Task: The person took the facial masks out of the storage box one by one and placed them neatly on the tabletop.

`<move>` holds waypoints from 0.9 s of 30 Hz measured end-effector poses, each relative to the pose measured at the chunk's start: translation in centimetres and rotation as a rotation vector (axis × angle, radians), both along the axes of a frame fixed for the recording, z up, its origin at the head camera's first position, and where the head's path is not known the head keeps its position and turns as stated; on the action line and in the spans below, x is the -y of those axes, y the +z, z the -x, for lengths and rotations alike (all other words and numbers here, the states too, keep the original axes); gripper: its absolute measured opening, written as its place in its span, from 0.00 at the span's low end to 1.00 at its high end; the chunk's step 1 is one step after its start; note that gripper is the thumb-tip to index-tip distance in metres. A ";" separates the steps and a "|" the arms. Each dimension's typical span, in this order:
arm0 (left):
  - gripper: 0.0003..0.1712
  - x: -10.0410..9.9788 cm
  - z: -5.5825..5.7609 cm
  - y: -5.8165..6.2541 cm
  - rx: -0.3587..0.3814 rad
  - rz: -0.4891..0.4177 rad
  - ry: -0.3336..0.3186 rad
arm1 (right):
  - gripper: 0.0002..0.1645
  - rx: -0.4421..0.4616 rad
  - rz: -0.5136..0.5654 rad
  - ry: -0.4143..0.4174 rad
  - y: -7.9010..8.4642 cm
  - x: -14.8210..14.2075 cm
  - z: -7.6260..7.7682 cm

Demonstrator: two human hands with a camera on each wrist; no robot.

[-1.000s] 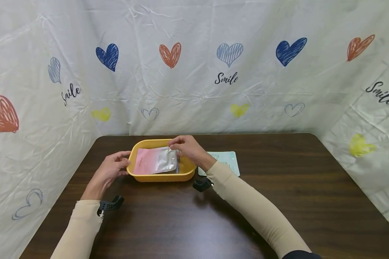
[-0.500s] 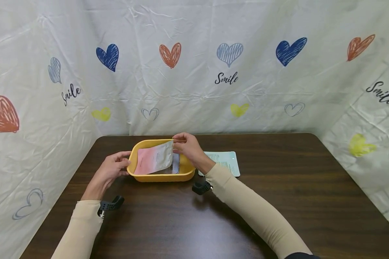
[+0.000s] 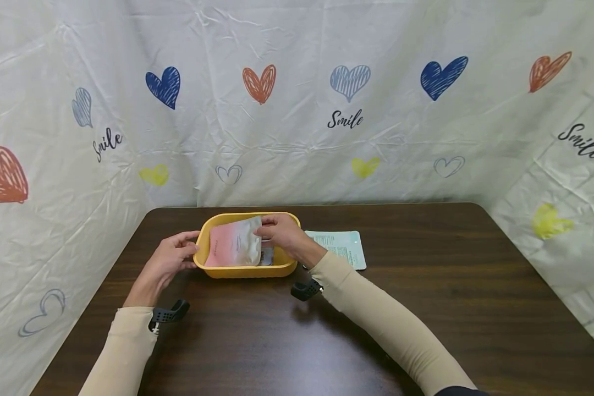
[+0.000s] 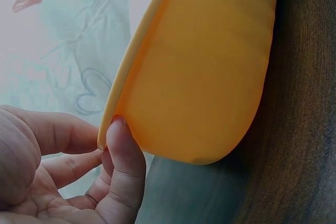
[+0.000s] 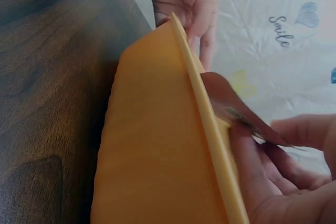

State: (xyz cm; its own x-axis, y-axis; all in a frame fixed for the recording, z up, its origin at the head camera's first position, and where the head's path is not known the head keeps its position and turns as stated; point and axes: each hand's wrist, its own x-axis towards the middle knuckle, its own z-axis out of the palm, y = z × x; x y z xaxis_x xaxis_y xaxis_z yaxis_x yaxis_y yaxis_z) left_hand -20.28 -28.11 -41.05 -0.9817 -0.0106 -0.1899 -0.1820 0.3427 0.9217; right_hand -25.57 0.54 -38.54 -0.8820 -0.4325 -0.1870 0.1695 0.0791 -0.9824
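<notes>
Here, a person's right hand (image 3: 284, 235) pinched the silvery end of a pink pouch (image 3: 230, 245) just left of the frame's centre, while the left hand (image 3: 170, 256) gripped the rim of a yellow tray (image 3: 249, 272), its fingertips set on both sides of the edge. The pouch sat inside the tray, its pink end near the left wall and its silvery end raised at the pinching fingers. Below its right edge, part of a bluish-grey packet (image 3: 267, 257) showed in the tray, its print too small to read. A mint-green packet (image 3: 345, 246) lay flat on the dark wood-grained table (image 3: 416, 297) just right of the tray, partly hidden by the right arm. The right wrist view caught the pouch bowed above the rim, with the left hand at the top of the frame. Beige sleeves (image 3: 386, 308) reached in from the lower left and lower right, with black straps (image 3: 170, 312) at the wrists. A white sheet (image 3: 297, 33) printed with hearts and the word "Smile" filled the upper frame.
</notes>
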 end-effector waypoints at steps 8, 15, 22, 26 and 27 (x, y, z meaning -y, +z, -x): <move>0.29 -0.2 0.1 0.1 -0.001 0.005 -0.001 | 0.17 0.013 -0.120 0.121 0.1 -0.1 -0.2; 0.29 -0.4 0.2 0.2 0.004 0.007 0.000 | 0.21 0.014 -0.078 0.038 0.5 -0.4 -0.3; 0.30 -0.4 0.2 0.1 -0.003 -0.001 -0.005 | 0.22 -0.031 -0.029 0.023 1.1 -1.3 -0.5; 0.30 -0.2 0.2 0.0 -0.009 -0.022 -0.013 | 0.22 -0.042 -0.010 0.025 1.3 -2.1 -0.5; 0.29 -0.1 0.2 0.0 -0.014 -0.023 -0.014 | 0.22 -0.042 -0.005 0.025 1.4 -2.4 -0.5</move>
State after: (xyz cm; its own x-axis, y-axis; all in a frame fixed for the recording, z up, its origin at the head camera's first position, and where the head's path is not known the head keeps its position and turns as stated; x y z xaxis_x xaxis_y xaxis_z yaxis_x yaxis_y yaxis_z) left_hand -20.44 -27.96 -41.05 -0.9844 0.0073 -0.1758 -0.1640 0.3237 0.9318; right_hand -25.08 2.89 -37.15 -0.8783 -0.4533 -0.1522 0.1262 0.0872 -0.9882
